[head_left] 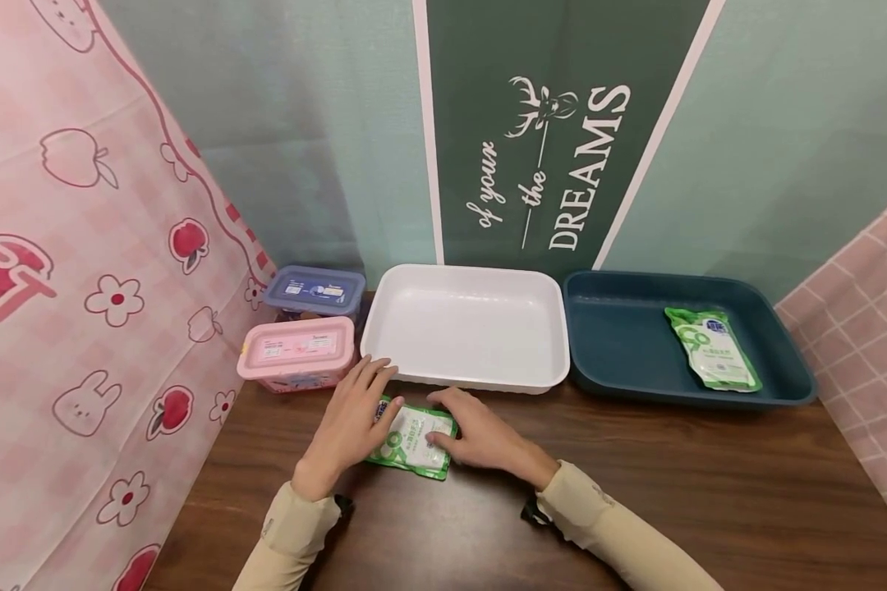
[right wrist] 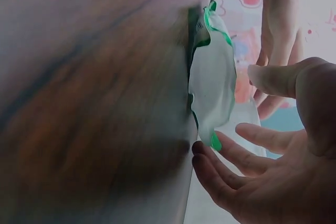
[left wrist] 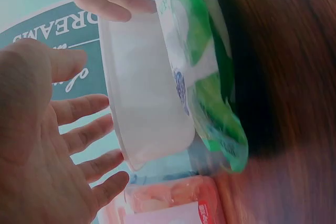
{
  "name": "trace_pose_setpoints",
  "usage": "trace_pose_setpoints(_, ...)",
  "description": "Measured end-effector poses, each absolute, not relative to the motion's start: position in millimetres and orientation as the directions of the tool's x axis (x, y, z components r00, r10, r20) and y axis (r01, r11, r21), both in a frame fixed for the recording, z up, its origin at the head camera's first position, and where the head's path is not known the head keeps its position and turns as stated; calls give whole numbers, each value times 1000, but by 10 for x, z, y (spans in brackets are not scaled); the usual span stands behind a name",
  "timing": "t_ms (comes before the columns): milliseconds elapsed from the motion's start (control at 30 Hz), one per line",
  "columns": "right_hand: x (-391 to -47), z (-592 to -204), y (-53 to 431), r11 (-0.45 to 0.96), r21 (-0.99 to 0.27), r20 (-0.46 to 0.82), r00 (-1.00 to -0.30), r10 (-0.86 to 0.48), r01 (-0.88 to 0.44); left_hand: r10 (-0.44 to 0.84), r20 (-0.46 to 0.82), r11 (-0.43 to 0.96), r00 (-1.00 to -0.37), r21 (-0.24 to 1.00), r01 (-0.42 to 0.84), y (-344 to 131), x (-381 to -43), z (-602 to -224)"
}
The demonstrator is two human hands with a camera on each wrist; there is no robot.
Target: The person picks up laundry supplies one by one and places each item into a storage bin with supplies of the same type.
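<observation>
A green-and-white soft pouch (head_left: 417, 443) lies flat on the wooden table, between the two hands. My left hand (head_left: 351, 423) hovers at its left end, fingers spread and relaxed; in the left wrist view the left hand (left wrist: 58, 124) stands apart from the pouch (left wrist: 194, 40). At the opposite end is my right hand (head_left: 480, 431), its thumb over the pouch. The right wrist view has this right hand (right wrist: 278, 166) with loosely bent fingers, the fingertips right at the end of the pouch (right wrist: 212, 82). Neither hand grips it.
Behind the hands stands a white tray (head_left: 473, 386). To its right, a dark blue tray (head_left: 621, 361) holds a similar green-and-white pouch (head_left: 713, 349). Left of the white tray are a pink-lidded box (head_left: 296, 349) and a blue-lidded box (head_left: 316, 289). Curtains hang around the table (head_left: 636, 468).
</observation>
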State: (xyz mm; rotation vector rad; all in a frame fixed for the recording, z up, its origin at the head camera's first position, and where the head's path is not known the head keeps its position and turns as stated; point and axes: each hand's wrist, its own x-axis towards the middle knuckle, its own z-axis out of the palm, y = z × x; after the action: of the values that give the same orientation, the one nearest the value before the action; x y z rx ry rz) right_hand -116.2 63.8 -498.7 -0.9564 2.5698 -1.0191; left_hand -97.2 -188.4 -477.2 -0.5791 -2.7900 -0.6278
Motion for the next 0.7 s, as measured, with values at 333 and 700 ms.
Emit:
trace_pose_setpoints(333,-1210,-4938,380,583,-589,-24,-709,-705,-560,336,314,830,-888,348,437,-1934,-968,-4807)
trace_pose_setpoints(700,-1265,-4912,115,718,-493,-180,-749,-637,-492,333,334,826,-882,348,443,-1958,-945,-4838)
